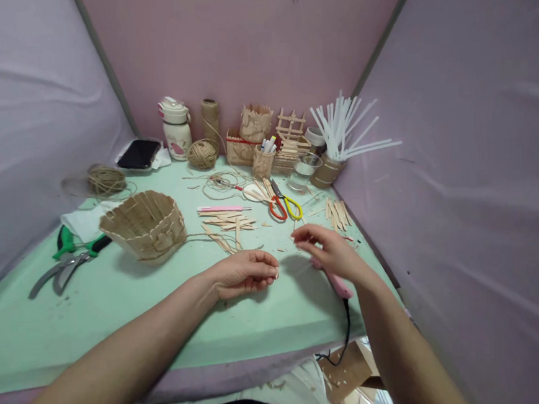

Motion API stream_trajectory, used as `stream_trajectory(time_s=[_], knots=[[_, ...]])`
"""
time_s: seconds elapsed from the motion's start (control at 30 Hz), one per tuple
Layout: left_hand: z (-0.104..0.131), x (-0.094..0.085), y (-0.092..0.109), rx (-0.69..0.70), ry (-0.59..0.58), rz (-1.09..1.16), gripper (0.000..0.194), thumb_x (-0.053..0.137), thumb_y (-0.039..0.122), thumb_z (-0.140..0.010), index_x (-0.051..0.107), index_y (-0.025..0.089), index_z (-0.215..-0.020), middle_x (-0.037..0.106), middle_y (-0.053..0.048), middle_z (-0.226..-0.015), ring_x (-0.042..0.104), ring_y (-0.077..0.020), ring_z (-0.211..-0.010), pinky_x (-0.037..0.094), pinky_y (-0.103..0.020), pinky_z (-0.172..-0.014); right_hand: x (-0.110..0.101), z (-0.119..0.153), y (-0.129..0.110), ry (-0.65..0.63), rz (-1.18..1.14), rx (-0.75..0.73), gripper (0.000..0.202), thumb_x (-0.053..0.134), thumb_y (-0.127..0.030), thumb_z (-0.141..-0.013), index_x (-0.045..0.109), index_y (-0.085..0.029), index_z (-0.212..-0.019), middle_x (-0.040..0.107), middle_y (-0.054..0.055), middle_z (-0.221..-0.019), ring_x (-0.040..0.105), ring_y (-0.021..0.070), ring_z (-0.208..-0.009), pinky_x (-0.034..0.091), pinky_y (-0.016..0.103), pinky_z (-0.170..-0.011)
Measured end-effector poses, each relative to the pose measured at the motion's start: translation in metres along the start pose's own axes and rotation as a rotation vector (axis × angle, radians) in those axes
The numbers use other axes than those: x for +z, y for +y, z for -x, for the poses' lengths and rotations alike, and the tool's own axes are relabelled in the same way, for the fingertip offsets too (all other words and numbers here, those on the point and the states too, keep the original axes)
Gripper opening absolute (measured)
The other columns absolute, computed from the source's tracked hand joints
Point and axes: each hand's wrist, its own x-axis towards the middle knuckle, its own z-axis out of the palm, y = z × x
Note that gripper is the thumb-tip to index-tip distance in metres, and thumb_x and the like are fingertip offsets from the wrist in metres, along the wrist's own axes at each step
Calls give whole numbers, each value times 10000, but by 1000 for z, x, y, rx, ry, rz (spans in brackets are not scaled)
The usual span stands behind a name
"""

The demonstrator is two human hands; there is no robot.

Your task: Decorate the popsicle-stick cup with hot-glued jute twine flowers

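My left hand [247,273] rests low over the green cloth, thumb and fingers pinched together. A small pale bit shows at its fingertips, too small to name. To its right, my right hand [327,250] is raised a little, with thumb and fingertips drawn together; what they hold, if anything, is too small to make out. Beneath this hand lies a pink glue gun [339,285], partly hidden, its black cord running off the table edge. Left of both hands stands a basket of wooden craft sticks [173,229], with twine around its lower part trailing to the right.
Craft sticks [227,220], a pink pen-like tool [221,208] and scissors [293,207] lie mid-table. Green-handled pruning shears [71,261] are at left. Behind stand a bottle [177,131], twine balls [203,154], stick-built containers [256,125], a glass of water [303,173] and white glue sticks [338,125].
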Motion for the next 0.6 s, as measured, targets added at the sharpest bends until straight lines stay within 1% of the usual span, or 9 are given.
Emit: stream_trajectory(time_s=[0.03,0.07,0.1,0.13,0.2,0.27,0.33,0.47,0.6], knots=[[-1,-1,0,27,29,-1,287,873,161,-598,659,120,-786,659,-20,-678,597,-60,-566,468,-153,-549,-7,-8,11,66,82,55,153,545,-250,-896,652,-218,-999,687,54,-988,621,178,-867,471,314,-788],[-2,-1,0,52,53,-1,268,866,149,-603,663,117,-774,658,-23,-679,592,-59,-563,466,-155,-546,-13,-16,21,121,185,99,146,544,-228,-879,665,-204,-956,690,61,-961,618,185,-856,463,319,-785],[-3,-2,1,73,72,4,251,859,140,-609,666,115,-767,657,-25,-679,588,-58,-560,465,-157,-544,-18,-24,30,131,289,123,147,538,-205,-868,676,-191,-917,690,69,-940,612,191,-855,452,321,-789],[-4,-3,1,90,88,12,235,850,132,-616,669,115,-766,655,-26,-680,585,-57,-559,466,-158,-544,-22,-32,38,110,366,132,151,534,-182,-859,683,-183,-884,690,70,-916,608,194,-851,441,316,-787],[-6,-5,1,117,116,30,214,835,120,-631,674,116,-772,649,-25,-675,577,-53,-550,466,-156,-541,-22,-47,47,34,482,119,173,522,-158,-858,694,-179,-860,690,69,-905,603,189,-850,419,294,-780],[-8,-7,1,145,147,41,202,822,112,-643,675,120,-782,637,-19,-661,570,-50,-541,464,-151,-539,-14,-59,49,-45,574,108,195,511,-148,-864,703,-180,-873,690,72,-930,599,183,-861,398,270,-761],[-8,-8,1,169,176,48,194,812,109,-654,675,125,-790,630,-14,-655,568,-51,-540,466,-151,-537,-4,-68,48,-94,640,114,217,500,-131,-861,711,-178,-884,684,82,-955,592,182,-872,377,256,-735],[-7,-7,1,188,210,58,167,787,97,-673,671,124,-788,629,-15,-667,570,-55,-543,470,-155,-530,8,-77,47,-150,671,113,221,508,-99,-836,711,-182,-858,664,82,-942,572,174,-847,349,247,-702],[-7,-5,2,189,219,67,152,772,85,-684,667,122,-788,624,-14,-656,564,-57,-533,469,-155,-518,8,-78,51,-192,687,70,194,518,-89,-825,694,-170,-828,632,82,-920,545,173,-842,342,245,-706]])
